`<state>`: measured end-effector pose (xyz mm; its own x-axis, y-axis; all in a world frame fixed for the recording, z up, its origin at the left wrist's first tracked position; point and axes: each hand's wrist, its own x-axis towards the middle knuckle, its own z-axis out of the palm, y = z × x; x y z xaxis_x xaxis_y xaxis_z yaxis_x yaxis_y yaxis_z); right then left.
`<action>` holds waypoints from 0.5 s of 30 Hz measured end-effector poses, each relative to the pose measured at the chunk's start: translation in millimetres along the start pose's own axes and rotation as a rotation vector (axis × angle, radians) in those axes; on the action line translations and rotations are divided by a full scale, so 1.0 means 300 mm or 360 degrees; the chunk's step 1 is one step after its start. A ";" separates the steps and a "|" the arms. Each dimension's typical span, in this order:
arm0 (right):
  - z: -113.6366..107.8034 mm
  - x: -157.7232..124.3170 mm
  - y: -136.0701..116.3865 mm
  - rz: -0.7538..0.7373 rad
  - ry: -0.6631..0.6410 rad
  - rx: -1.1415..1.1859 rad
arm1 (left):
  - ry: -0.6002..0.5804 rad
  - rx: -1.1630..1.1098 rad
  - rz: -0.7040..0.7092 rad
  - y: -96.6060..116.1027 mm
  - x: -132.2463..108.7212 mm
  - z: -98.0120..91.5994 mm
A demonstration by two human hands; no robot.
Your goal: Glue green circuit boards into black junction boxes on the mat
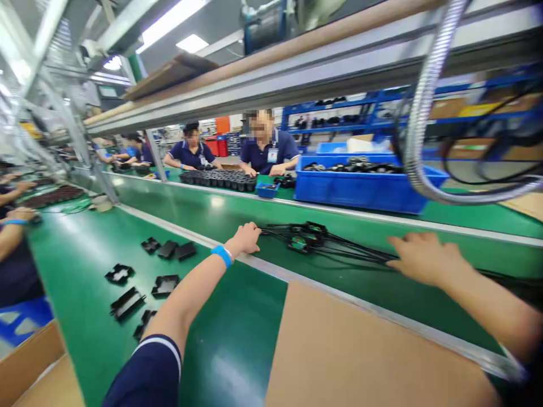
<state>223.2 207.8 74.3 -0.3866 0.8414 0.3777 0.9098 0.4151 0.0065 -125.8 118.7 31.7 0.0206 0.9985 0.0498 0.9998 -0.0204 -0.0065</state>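
A bundle of black cables (356,250) with small black housings (316,227) and green circuit boards (298,243) lies along the green belt surface beyond the metal rail. My left hand (246,238), a blue band at its wrist, is closed on the cables' left end; the fingertips are partly hidden. Over the right part of the same bundle is my right hand (424,259), slightly blurred, its thumb and fingers apart. Whether it touches the cables I cannot tell. Several black plastic housings (128,303) lie on the green table left of my left forearm.
A cardboard sheet (360,350) lies in front of me. Beyond the belt stand a blue bin (356,189) of dark parts, a small blue tray (267,191) and a black tray (218,180). Co-workers (269,144) sit opposite. A metal conduit (418,147) hangs at right below the overhead shelf.
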 end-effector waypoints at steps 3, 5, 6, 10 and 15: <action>0.073 -0.050 -0.369 -0.0643 -0.0279 0.0205 | -0.0003 -0.0068 -0.0020 -0.121 -0.308 -0.025; 0.094 -0.110 -0.641 -0.1051 -0.0396 0.0346 | 0.0045 -0.0107 -0.0086 -0.195 -0.556 -0.035; 0.101 -0.136 -0.772 -0.1210 -0.0424 0.0409 | 0.0082 -0.0117 -0.0151 -0.230 -0.677 -0.032; 0.127 -0.155 -1.198 -0.1477 -0.0432 0.0587 | 0.0218 -0.0102 -0.0541 -0.333 -1.051 0.035; 0.185 -0.056 -1.439 -0.1362 -0.0421 0.0634 | 0.0323 -0.0143 -0.0842 -0.364 -1.192 0.152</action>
<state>-171.4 33.6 13.7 -0.9575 0.2323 0.1708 0.2077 0.9666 -0.1502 -242.5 -233.8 -30.9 -0.4911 0.8445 0.2137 0.8705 0.4668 0.1559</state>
